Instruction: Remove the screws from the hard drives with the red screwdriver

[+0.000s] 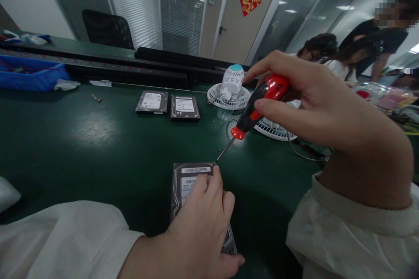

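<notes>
From my remote seat I see the hard drive point(176, 183) lying flat, label up, on the green table point(131, 161), straight ahead of the wearer. The left hand point(203, 222) lies over it, fingers on top and reaching toward the far right corner; I can't tell whether it grips the edges or only presses down. The right hand point(304, 96) has its thumb and fingers closed around the handle of a red and black screwdriver point(250, 111), which slants down with its tip at that same corner. Beyond, I make out two more drives, one on the left point(152, 102) and one on the right point(185, 108), side by side. Right of them stands a white fan part point(233, 80). A blue bin point(32, 80) sits at far left.
</notes>
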`<act>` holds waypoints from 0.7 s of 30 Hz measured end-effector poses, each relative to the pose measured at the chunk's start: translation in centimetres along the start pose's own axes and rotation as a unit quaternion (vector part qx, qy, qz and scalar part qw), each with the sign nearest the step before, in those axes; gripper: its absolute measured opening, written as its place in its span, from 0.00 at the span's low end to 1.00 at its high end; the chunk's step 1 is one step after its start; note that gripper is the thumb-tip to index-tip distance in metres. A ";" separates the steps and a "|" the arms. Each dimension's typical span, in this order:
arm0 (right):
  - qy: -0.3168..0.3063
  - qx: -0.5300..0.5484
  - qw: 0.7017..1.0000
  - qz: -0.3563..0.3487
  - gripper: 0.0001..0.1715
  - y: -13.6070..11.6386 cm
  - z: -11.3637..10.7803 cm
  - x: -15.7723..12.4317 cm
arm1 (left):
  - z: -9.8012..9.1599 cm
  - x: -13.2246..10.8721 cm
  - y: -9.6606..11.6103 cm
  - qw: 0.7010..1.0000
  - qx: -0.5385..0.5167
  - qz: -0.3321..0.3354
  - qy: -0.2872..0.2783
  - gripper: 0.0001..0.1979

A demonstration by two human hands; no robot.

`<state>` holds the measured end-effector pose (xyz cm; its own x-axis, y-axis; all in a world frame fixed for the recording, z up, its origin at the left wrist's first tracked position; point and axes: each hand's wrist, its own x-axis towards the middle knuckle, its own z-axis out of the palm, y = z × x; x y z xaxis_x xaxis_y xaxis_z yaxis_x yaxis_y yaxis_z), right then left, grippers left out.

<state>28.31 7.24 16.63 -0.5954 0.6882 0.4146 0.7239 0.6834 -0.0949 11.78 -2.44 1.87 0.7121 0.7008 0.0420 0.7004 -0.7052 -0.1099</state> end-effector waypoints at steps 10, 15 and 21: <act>-0.009 0.000 1.000 -0.004 0.19 -0.1 -0.2 -0.1 | 0.3 -0.1 0.1 1.000 0.007 -0.002 0.024 0.46; 0.011 -0.023 1.000 0.010 0.19 -0.1 0.0 0.0 | 0.3 -0.2 0.1 1.000 0.002 0.000 0.019 0.45; 0.002 -0.014 1.000 -0.007 0.21 -0.2 -0.2 -0.1 | 0.1 -0.3 0.1 1.000 0.000 -0.004 0.017 0.45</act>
<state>28.28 7.06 16.76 -0.6039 0.6779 0.4193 0.7254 0.6854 -0.0633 11.64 -2.69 1.73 0.7075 0.7025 0.0777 0.7064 -0.6992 -0.1103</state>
